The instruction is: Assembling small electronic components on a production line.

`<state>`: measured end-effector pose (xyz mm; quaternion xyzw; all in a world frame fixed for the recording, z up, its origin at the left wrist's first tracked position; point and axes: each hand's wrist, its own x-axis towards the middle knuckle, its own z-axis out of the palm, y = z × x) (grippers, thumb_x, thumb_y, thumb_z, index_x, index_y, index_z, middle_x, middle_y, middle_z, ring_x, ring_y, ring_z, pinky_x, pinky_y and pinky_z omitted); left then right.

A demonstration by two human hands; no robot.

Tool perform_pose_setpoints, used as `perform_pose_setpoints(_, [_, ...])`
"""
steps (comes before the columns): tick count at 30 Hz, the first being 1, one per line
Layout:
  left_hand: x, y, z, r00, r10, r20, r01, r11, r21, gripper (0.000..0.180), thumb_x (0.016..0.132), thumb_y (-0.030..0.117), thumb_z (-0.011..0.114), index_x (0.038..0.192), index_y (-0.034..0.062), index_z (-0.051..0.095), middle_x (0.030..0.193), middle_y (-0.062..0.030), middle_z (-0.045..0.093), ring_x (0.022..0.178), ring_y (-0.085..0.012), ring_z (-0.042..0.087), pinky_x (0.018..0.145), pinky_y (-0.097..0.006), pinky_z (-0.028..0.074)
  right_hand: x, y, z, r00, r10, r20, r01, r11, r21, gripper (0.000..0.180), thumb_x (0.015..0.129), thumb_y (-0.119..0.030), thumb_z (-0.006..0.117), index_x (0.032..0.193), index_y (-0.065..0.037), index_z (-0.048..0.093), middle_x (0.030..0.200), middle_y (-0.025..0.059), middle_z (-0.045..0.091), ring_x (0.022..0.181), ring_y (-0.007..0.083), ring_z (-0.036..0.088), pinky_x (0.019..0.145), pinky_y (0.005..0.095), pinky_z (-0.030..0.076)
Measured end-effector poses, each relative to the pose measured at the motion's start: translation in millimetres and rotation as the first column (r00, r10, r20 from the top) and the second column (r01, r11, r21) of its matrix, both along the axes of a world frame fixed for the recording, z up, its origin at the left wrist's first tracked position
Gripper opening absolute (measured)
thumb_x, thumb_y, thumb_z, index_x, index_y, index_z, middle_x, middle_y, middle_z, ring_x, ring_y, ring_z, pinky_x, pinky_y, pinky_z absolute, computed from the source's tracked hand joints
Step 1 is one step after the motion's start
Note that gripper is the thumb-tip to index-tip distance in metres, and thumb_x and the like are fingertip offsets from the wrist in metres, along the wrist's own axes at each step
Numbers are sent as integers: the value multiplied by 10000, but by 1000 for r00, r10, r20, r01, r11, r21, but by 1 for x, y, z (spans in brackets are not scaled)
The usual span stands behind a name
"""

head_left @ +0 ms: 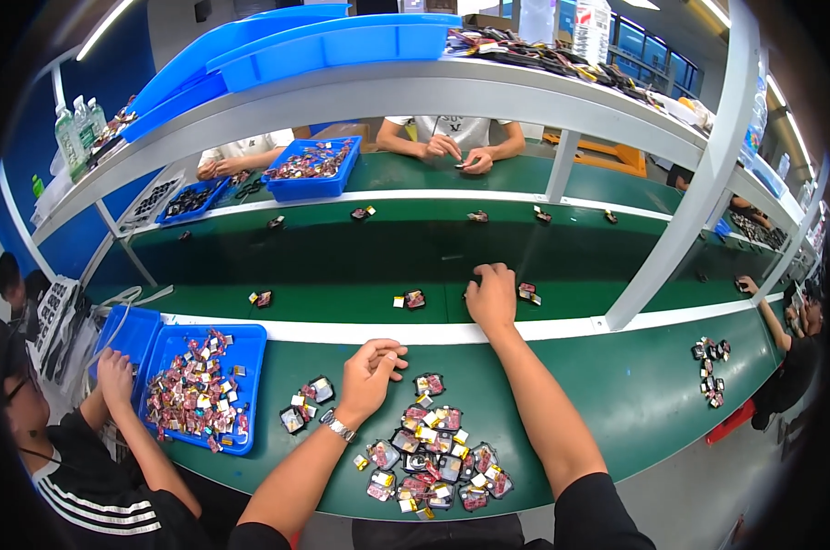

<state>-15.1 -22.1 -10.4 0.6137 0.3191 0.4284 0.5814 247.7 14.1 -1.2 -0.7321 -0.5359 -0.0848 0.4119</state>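
My right hand (493,295) reaches over the dark green belt, palm down. Its fingers bend away from me and their undersides are hidden, so I cannot tell if anything is in them. Just right of it lies a small black-cased electronic module (528,293) with a red and a white part. Above the near green worktop, my left hand (371,374) is loosely curled with fingers slightly apart; nothing shows in it. A pile of similar modules (431,458), with clear, red and yellow parts, lies before me. A few more modules (307,403) lie left of my left wrist.
A blue tray (261,390) of small red-and-white parts stands at left, beside a seated person's hands (114,378). More modules (415,300) sit spaced along the belt. A white rail (360,333) edges it. A metal post (676,183) rises at right. People work across the belt.
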Motion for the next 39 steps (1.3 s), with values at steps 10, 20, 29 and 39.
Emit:
perform_pose_setpoints(10, [3, 14, -3, 994, 94, 49, -96, 995, 37, 174, 973, 70, 524, 1104, -34, 569, 1008, -131, 673, 783, -146, 646, 617, -250, 532, -66, 30, -16, 993, 39, -111, -66, 966, -250, 467, 702, -192, 809, 1015, 32, 545, 1039, 230, 579, 973, 389, 589, 855, 450, 500])
perform_pose_setpoints(20, [-16, 4, 28, 889, -405, 213, 455, 835, -311, 433, 1041, 313, 443, 1312, -16, 519, 986, -76, 648, 820, -126, 608, 697, -266, 521, -73, -103, 66, 553, 761, -340, -830, 538, -146, 668, 715, -91, 803, 1317, -90, 512, 1223, 104, 621, 1179, 300, 516, 1008, 396, 439])
perform_pose_setpoints(29, [-3, 6, 26, 953, -201, 227, 274, 890, -363, 347, 1034, 188, 464, 1337, 26, 508, 1084, -73, 630, 976, -139, 619, 852, -314, 531, -89, -108, 44, 727, 680, -95, -680, 732, 36, 445, 783, -42, 706, 1218, -101, 629, 1294, 126, 551, 1215, 322, 491, 1038, 407, 412])
perform_pose_setpoints(39, [-5, -8, 16, 963, -259, 73, 267, 954, -132, 316, 1021, 132, 473, 1289, -20, 546, 1100, -73, 646, 981, -118, 598, 867, -276, 491, -89, -102, 24, 689, 721, 73, -724, 690, 16, 208, 784, -106, 742, 932, -55, 605, 1246, 136, 554, 1157, 347, 520, 974, 429, 448])
